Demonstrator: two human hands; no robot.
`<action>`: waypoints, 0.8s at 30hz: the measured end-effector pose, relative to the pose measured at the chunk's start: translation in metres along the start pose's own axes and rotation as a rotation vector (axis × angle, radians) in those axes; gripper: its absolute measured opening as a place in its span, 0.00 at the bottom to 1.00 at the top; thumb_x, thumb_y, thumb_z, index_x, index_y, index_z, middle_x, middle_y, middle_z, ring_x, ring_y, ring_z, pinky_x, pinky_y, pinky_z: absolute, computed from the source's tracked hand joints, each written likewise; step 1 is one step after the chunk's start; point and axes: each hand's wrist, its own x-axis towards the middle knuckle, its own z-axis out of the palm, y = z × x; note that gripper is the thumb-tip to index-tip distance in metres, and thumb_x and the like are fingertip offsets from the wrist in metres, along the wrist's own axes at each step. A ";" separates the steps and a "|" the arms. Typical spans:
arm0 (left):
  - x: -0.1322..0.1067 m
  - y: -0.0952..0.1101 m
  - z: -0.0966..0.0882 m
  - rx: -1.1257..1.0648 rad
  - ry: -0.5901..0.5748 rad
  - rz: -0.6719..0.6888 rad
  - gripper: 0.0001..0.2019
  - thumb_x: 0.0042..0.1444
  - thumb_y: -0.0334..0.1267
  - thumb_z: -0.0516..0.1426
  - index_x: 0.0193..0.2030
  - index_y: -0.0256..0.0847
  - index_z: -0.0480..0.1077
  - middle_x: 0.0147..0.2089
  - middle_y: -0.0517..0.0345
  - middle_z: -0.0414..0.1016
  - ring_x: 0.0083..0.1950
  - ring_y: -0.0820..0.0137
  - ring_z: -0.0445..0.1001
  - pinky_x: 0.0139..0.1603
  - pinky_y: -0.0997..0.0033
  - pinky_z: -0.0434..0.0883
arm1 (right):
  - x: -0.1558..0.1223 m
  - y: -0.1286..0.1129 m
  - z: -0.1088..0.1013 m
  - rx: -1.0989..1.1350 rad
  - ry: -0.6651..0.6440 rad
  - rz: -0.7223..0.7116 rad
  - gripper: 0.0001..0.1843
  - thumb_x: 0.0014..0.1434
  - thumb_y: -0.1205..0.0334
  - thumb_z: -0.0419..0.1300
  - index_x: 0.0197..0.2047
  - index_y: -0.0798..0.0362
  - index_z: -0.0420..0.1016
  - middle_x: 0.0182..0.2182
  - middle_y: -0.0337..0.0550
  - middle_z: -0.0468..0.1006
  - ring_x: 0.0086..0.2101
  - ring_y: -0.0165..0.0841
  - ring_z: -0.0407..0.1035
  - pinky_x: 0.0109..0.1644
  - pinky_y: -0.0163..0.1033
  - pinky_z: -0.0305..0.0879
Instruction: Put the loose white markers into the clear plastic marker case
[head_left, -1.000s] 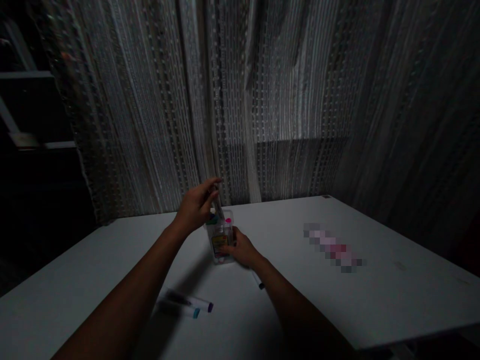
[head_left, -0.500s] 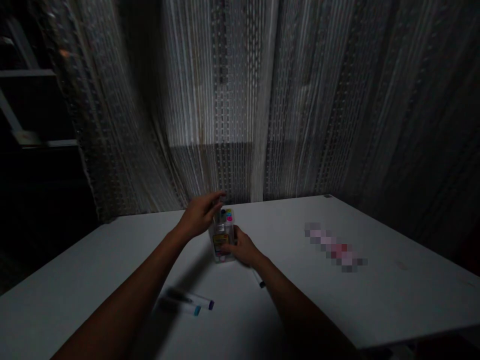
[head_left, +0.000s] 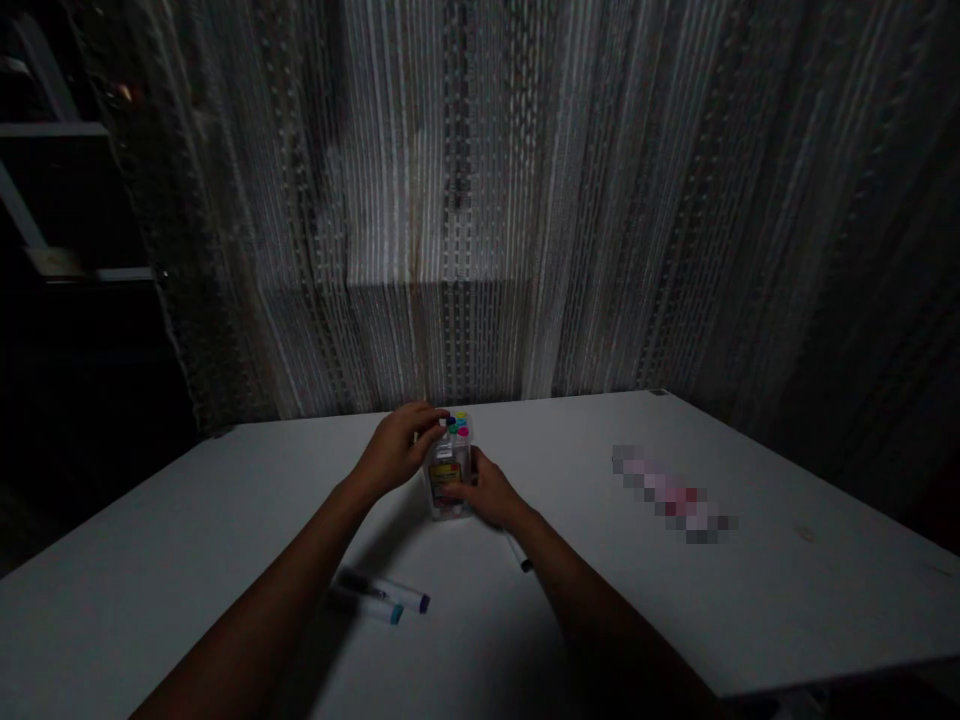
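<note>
A small clear plastic box of markers [head_left: 450, 470] stands upright on the white table [head_left: 225, 520], coloured caps showing at its top. My right hand [head_left: 480, 492] is wrapped round the box's lower right side. My left hand [head_left: 401, 445] is at the box's top left, its fingertips pinched on a dark marker cap sitting level with the others. Two loose markers [head_left: 382, 597], one purple-tipped and one teal-tipped, lie near my left forearm. Another black-tipped marker [head_left: 519, 555] lies beside my right wrist.
A pale textured curtain [head_left: 487, 200] hangs right behind the table's far edge. A blurred-out patch [head_left: 671, 495] lies on the table's right half. Dark shelving [head_left: 60, 270] stands at the left. The room is dim.
My left hand has come down, pushing the marker it held from above the box into it. The right hand stayed on the box. The view shifted slightly.
</note>
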 end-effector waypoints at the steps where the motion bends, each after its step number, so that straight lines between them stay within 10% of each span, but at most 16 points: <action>1: -0.001 0.000 0.001 -0.014 0.031 -0.027 0.11 0.53 0.39 0.55 0.40 0.39 0.73 0.37 0.53 0.75 0.36 0.68 0.71 0.40 0.68 0.67 | 0.000 0.000 0.000 0.006 -0.003 0.002 0.31 0.41 0.58 0.68 0.49 0.51 0.64 0.45 0.43 0.74 0.44 0.38 0.69 0.48 0.45 0.66; 11: -0.008 -0.010 0.008 -0.141 0.153 -0.002 0.05 0.51 0.38 0.58 0.29 0.39 0.72 0.31 0.56 0.76 0.35 0.68 0.71 0.40 0.68 0.68 | 0.002 0.001 0.002 0.034 -0.012 -0.008 0.32 0.40 0.58 0.69 0.48 0.51 0.64 0.45 0.44 0.74 0.44 0.38 0.69 0.49 0.47 0.65; 24: -0.015 -0.021 0.024 -0.340 0.221 -0.140 0.15 0.52 0.45 0.55 0.40 0.37 0.73 0.47 0.48 0.74 0.50 0.62 0.71 0.52 0.61 0.67 | 0.002 0.000 0.003 0.052 -0.004 0.002 0.32 0.40 0.59 0.70 0.48 0.51 0.63 0.45 0.44 0.74 0.44 0.38 0.70 0.49 0.47 0.66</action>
